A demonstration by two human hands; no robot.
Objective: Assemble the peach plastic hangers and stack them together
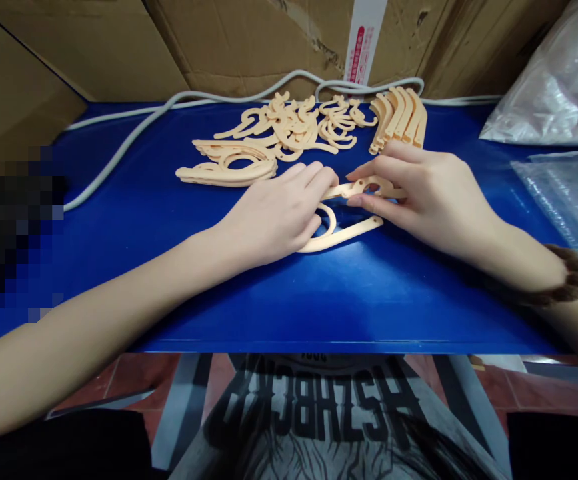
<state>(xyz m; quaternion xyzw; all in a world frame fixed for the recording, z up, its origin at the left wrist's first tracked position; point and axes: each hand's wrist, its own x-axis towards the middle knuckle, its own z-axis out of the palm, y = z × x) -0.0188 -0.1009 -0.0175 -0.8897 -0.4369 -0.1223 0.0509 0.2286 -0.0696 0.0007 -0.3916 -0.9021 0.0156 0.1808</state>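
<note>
Over the blue table, my left hand (289, 210) is closed around a cream plastic frame (343, 235) that has a ring and a long arm pointing right. My right hand (413, 183) pinches a small curved cream hook piece (369, 186) between thumb and fingers, at the frame's upper arm, where the two pieces touch. My palm and fingers hide part of the frame. Behind my left hand lies a stack of cream frames (233, 175). Farther back sits a loose pile of curved hook pieces (299, 127), and right of it a row of curved cream arms (401, 117).
A white cable (141, 127) runs along the back of the blue table (269, 307). Cardboard boxes (259, 47) stand behind it. Clear plastic bags (553, 87) lie at the right. The far left is pixelated.
</note>
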